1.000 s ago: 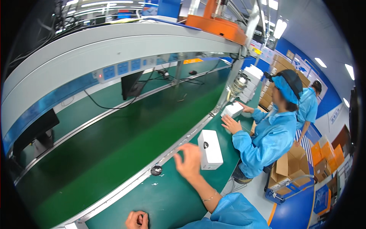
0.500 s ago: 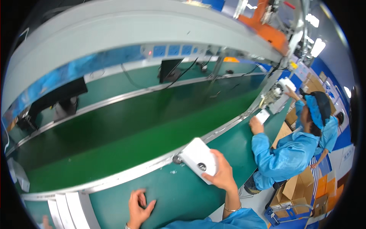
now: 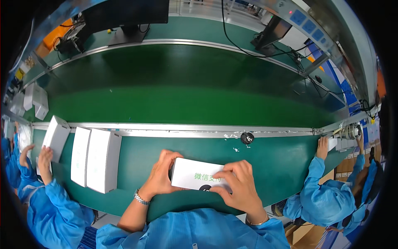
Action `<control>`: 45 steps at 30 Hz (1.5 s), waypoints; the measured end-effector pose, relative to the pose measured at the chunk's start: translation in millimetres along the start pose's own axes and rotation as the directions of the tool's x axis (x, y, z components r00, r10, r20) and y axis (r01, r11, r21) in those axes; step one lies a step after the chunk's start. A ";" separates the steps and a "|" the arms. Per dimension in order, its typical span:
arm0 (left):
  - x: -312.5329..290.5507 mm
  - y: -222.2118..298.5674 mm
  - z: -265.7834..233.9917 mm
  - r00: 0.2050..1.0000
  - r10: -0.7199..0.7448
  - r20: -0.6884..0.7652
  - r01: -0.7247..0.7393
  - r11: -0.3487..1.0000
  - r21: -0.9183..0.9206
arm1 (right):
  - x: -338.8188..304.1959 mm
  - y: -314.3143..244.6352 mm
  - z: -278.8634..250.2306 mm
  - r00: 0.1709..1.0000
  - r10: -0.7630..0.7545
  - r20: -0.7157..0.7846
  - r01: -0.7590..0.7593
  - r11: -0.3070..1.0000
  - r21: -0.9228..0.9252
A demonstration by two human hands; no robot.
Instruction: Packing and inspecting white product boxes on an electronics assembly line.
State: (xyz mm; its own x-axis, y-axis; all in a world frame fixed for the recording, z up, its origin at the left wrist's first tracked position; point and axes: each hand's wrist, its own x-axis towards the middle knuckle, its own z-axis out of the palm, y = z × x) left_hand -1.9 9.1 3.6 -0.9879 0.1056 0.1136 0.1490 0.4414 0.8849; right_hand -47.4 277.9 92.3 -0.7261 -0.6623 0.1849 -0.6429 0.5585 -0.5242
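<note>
A white carton (image 3: 186,172) with green lettering is held level between my two hands, just above the near part of the green bench. My left hand (image 3: 159,176) grips its left end, fingers behind and thumb below. At the right end, my right hand (image 3: 240,182) is closed on the carton, its thumb and fingers bent over the upper face. A black round sticker (image 3: 205,188) shows at the carton's near edge, partly cut off by that edge. Beyond my right hand, a black roll of round stickers (image 3: 247,138) lies against the metal rail.
Left of me stand two white cartons (image 3: 101,162). A co-worker's hand (image 3: 44,157) touches another carton (image 3: 57,135) farther left. At the right, a second co-worker (image 3: 323,195) works beside a machine (image 3: 350,132). A metal rail (image 3: 182,129) borders the green belt (image 3: 186,91); monitors (image 3: 126,18) stand beyond it.
My view has swung left. The carton has come from the right to in front of me, turned so the lettering shows. My left hand, empty before, now grips its left end.
</note>
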 end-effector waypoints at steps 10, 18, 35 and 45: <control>0.8 -8.4 4.2 0.999 -0.003 -0.043 0.001 0.999 -0.037 | -7.7 -19.5 31.7 0.987 -0.031 -0.159 -0.002 0.979 -0.202; -0.6 -10.8 3.2 0.999 -0.002 -0.049 0.000 0.999 -0.045 | -9.6 -33.1 33.2 0.996 0.012 -0.092 -0.040 0.950 -0.310; 2.0 -8.8 3.5 0.998 0.012 -0.067 -0.015 0.999 -0.039 | -15.4 -14.4 38.9 0.993 -0.030 -0.113 0.032 0.999 0.015; 1.8 -12.1 5.0 0.995 0.039 -0.094 -0.041 0.999 -0.017 | -10.7 -10.9 52.2 0.972 0.001 -0.234 0.031 0.991 0.133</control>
State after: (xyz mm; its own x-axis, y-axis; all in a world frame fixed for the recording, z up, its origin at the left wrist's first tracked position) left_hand -5.3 8.4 -9.2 -0.9810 0.0385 0.1901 0.1884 0.4212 0.8872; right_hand -20.0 252.8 52.7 -0.7638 -0.5263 0.3736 -0.6267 0.4666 -0.6241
